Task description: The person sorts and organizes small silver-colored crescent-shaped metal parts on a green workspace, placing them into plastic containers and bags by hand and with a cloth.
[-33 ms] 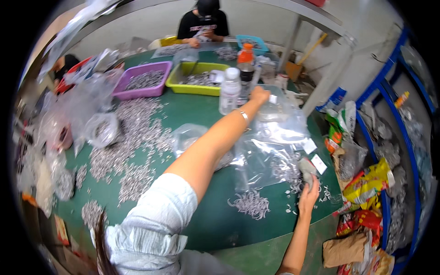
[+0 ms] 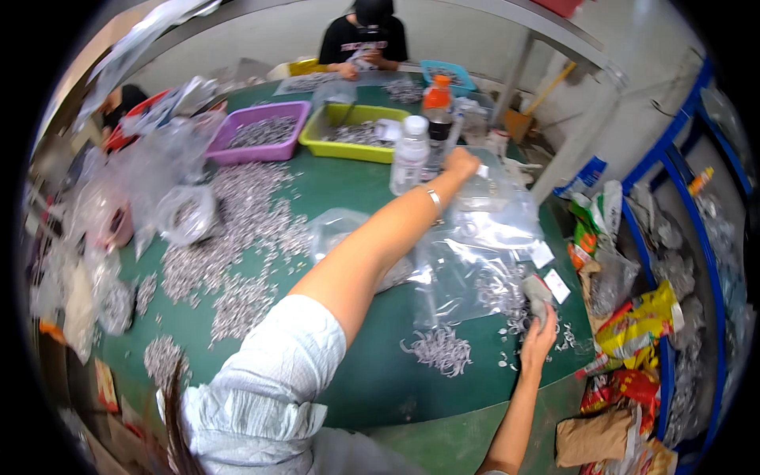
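My left arm reaches across the table, and my left hand [image 2: 461, 162] is closed beside the bottles, at the edge of a stack of clear plastic bags [image 2: 495, 218]. What its fingers hold, if anything, is hidden. Near the right table edge, my right hand [image 2: 539, 339] is closed around the lower end of a soft grey lump [image 2: 537, 291], perhaps cloth. The lump sits next to a clear bag [image 2: 447, 273] spread flat, with small curved silvery pieces [image 2: 500, 291] by it. A separate pile of curved pieces [image 2: 440, 351] lies nearer to me.
A purple tray [image 2: 215, 146] and a yellow-green tray [image 2: 348, 150] hold small pieces. A white-capped bottle [image 2: 410, 158] and an orange-capped bottle [image 2: 437, 107] stand beyond my arm. Loose pieces [image 2: 245, 214] cover the left. A co-worker [image 2: 364, 43] sits opposite; blue shelving [image 2: 685, 190] rises at right.
The whole view has shifted slightly, so the table and trays appear a little further right. Both hands keep about the same places on the table, with the grey lump still in the right one.
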`<action>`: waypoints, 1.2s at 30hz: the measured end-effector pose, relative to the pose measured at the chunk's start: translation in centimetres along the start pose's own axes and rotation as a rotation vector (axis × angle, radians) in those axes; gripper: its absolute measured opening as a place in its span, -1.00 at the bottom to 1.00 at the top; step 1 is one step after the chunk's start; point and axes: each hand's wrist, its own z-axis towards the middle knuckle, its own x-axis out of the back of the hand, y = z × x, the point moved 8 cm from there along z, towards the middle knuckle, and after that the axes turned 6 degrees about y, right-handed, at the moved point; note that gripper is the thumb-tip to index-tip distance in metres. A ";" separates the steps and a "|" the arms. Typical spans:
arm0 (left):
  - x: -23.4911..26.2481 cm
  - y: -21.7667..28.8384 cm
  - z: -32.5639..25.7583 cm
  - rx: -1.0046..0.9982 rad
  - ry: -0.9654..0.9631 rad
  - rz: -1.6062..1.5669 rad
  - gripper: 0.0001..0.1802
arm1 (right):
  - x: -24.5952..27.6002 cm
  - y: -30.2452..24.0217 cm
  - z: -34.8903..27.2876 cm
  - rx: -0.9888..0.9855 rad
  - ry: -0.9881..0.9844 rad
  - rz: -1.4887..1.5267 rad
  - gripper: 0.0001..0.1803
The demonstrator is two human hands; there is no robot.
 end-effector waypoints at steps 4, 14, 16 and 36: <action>7.1 5.4 -7.3 -0.165 -0.044 -0.306 -0.78 | -2.0 1.2 0.3 0.015 -0.035 0.008 -0.53; 44.8 -6.1 -37.1 -0.295 0.035 -0.259 -0.72 | 0.5 2.2 2.9 0.183 0.056 -0.036 -0.53; 50.1 -13.0 -41.2 -0.165 0.238 -0.181 -0.72 | -0.3 0.5 4.0 0.245 0.089 -0.065 -0.54; 60.0 -37.6 -54.2 0.171 0.735 0.572 -0.35 | -17.4 -48.1 -38.1 0.645 -1.323 0.428 0.08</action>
